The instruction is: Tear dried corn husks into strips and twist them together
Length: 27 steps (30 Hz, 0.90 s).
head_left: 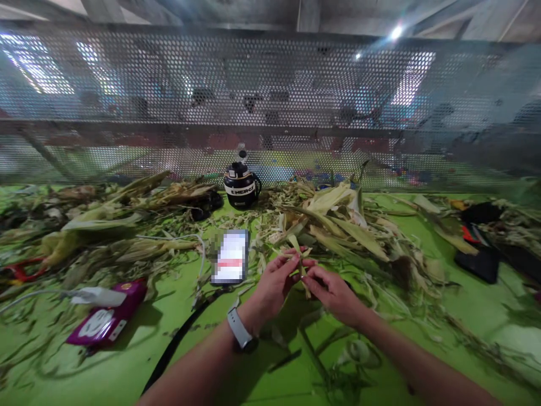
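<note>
Both my hands meet over the middle of the green table, pinching pale strips of corn husk (302, 267) between them. My left hand (276, 279), with a grey watch band on the wrist, has its fingertips closed on the husk from the left. From the right, my right hand (332, 288) grips the same piece, thumb and fingers pressed together. The husk strips cross one another at the fingertips; their exact folding is partly hidden by the fingers. Just beyond my hands lies a heap of dried corn husks (350, 223). Below them is a pale rolled husk piece (359, 354).
A phone (230, 256) lies left of my hands, by a black strap (181, 332). A purple pouch (107, 316) with a white cabled block sits further left, near red-handled scissors (25, 270). A black jug (240, 185) stands before the perforated metal screen (270, 84). A dark case (477, 262) is right.
</note>
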Available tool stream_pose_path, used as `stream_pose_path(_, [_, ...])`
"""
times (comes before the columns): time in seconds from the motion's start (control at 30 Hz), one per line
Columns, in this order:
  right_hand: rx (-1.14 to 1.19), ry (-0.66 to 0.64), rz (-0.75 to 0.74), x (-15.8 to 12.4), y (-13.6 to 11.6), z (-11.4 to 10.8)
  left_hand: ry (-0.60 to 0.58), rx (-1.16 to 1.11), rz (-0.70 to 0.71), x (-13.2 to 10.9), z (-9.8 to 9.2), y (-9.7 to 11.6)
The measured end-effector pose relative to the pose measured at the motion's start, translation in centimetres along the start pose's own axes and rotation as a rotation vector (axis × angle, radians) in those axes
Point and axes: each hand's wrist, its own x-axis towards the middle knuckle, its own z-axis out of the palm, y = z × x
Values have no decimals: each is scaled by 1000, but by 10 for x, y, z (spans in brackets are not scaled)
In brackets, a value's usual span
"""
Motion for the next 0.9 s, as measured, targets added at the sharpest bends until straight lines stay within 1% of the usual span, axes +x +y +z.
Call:
stream_pose_path(0.1, [55, 27, 29, 1, 4, 3, -35, 50, 47, -1, -1, 1])
stream_pose_path(0.17, [124, 20, 47, 2, 7, 5, -66, 107, 88, -1, -1, 1])
stream_pose_path(0.27, [250, -53, 106, 2, 10, 6, -70, 170, 133, 0, -1, 0])
stream_pose_path(0.37, [302, -141, 136, 0, 10, 6, -72, 193, 133, 2, -2, 0])
stream_pose_path(0.5, [297, -161, 129, -1, 5, 8, -81, 213, 142, 2, -2, 3])
stream_pose_path(0.57, [283, -136, 132, -1, 2, 7, -79, 240, 126, 1, -2, 5])
stream_pose_path(0.63, [258, -83, 149, 0, 2, 3, -77, 285, 125, 0, -3, 8])
stream_pose_path(0.7, [275, 25, 188, 3, 5, -2, -73, 325, 140, 0, -4, 9])
stream_pose_path(0.77, [365, 135, 252, 5, 9, -8, -82, 368, 146, -1, -5, 7])
stream_pose_path(0.8, [427, 159, 291, 7, 11, -9, -94, 396, 140, -1, -5, 5])
stream_pose_path(0.83, [484, 159, 326, 8, 12, -9, -109, 428, 132, -1, -5, 3])
stream_pose_path(0.9, [555, 114, 363, 9, 13, -7, -133, 485, 126, -2, -4, 0])
